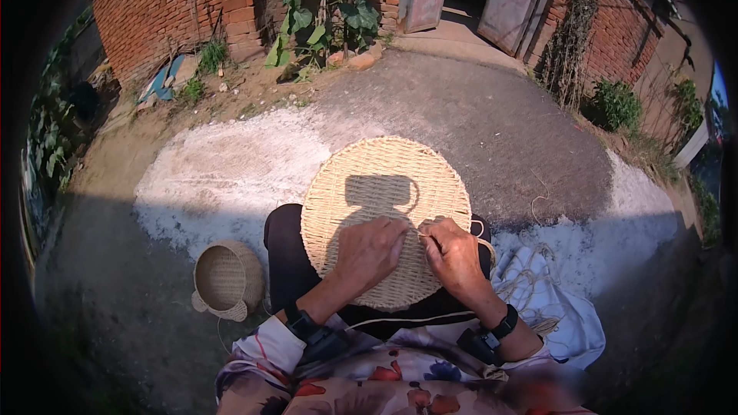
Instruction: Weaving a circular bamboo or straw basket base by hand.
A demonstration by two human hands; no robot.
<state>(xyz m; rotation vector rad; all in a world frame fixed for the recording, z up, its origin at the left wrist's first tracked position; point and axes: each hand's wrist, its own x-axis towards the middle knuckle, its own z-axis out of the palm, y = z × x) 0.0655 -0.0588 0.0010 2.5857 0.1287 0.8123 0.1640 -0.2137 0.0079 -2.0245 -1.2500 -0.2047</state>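
Observation:
A round, tightly woven straw-coloured mat (384, 161) lies across my lap, lit by the sun and crossed by a dark shadow. My left hand (370, 252) rests over its middle with the fingers curled closed; what they pinch is hidden. Close beside it, my right hand (455, 255) is also closed, with thumb and forefinger pinching a thin straw cord (422, 234) at the mat's surface. More cord loops out past the mat's right edge by my right knuckles. Both hands touch the mat, their fingertips a short gap apart.
A small woven basket (229, 280) with rounded tabs sits on the ground at left. White cloth (573, 323) with loose cord strands (530, 284) lies at right. Beyond are pale powdery ground, a brick wall (169, 15), leafy plants (327, 0) and an open double door (513, 0).

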